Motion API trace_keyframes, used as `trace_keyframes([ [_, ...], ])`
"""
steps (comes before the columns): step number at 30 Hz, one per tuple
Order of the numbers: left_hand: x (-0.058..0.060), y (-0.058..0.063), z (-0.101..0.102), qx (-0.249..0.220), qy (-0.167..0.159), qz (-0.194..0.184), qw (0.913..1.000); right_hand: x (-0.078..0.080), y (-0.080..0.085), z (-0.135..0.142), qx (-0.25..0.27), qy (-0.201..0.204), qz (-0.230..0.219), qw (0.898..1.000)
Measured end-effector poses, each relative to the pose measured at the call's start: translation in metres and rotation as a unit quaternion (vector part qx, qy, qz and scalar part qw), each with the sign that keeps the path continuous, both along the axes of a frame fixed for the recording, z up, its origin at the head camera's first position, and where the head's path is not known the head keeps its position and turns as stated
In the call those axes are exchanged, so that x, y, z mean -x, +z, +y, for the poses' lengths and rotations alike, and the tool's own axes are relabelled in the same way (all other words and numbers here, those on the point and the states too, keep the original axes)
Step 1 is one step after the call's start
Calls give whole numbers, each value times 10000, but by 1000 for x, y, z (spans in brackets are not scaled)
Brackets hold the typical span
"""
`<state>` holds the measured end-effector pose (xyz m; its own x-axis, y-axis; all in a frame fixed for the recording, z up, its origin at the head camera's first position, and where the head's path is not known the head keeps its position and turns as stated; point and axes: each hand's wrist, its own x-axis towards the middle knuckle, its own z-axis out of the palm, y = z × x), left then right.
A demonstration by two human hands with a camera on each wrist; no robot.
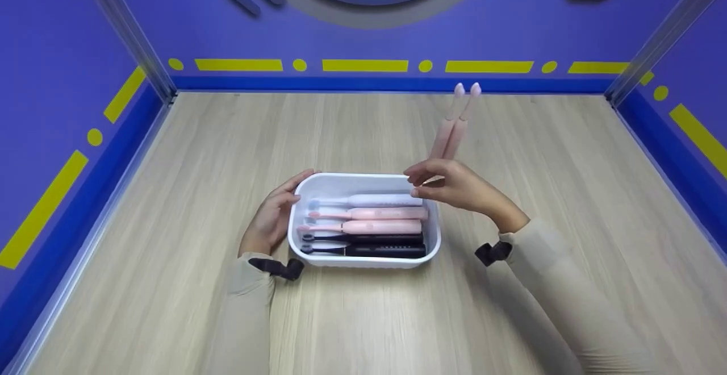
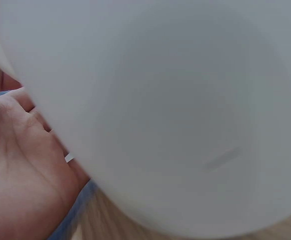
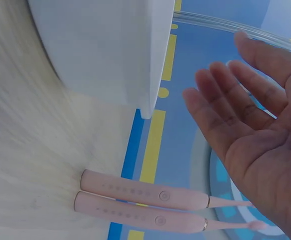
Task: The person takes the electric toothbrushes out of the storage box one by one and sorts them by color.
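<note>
A white plastic basket [image 1: 363, 261] sits on the table, with electric toothbrushes lying side by side in it: a white toothbrush [image 1: 380, 200] at the back, two pink toothbrushes [image 1: 383, 226] in the middle, two black toothbrushes [image 1: 386, 250] in front. My left hand [image 1: 271, 219] grips the basket's left end, thumb at the rim; its palm also shows in the left wrist view. Over the back right corner hovers my right hand [image 1: 454, 187], fingers loosely bent and holding nothing. Behind it, two more pink toothbrushes [image 3: 140, 216] stand upright on the table, close together.
The wooden table [image 1: 170, 307] is enclosed by blue-purple panels [image 1: 369, 40] with yellow dashes at the back and both sides. Metal frame posts [image 1: 139, 34] rise at the back corners. Small black wrist cameras [image 1: 493, 253] are strapped over both sleeves.
</note>
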<state>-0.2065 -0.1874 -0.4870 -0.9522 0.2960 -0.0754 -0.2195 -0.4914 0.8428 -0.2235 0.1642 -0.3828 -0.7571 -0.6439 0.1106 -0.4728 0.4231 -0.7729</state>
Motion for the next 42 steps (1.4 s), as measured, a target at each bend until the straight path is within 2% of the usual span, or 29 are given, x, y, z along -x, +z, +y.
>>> trace_keyframes([
  [6, 0, 0, 0, 47, -11, 5, 10000, 1, 3, -7, -486, 294, 166, 9983],
  [10, 1, -1, 0, 29, 37, -2, 10000, 2, 8, -14, -914, 450, 90, 9948],
  [21, 1, 0, -1, 106, -46, -55, 9999, 7, 13, -25, -1927, 998, -51, 9762],
  [33, 0, 0, 1, 175, 107, -87, 9998, 17, 14, -41, -2504, 1274, -264, 9594],
  [42, 1, 1, 1, 143, 85, -88, 9998, 21, 13, -52, -2781, 1204, -584, 9512],
])
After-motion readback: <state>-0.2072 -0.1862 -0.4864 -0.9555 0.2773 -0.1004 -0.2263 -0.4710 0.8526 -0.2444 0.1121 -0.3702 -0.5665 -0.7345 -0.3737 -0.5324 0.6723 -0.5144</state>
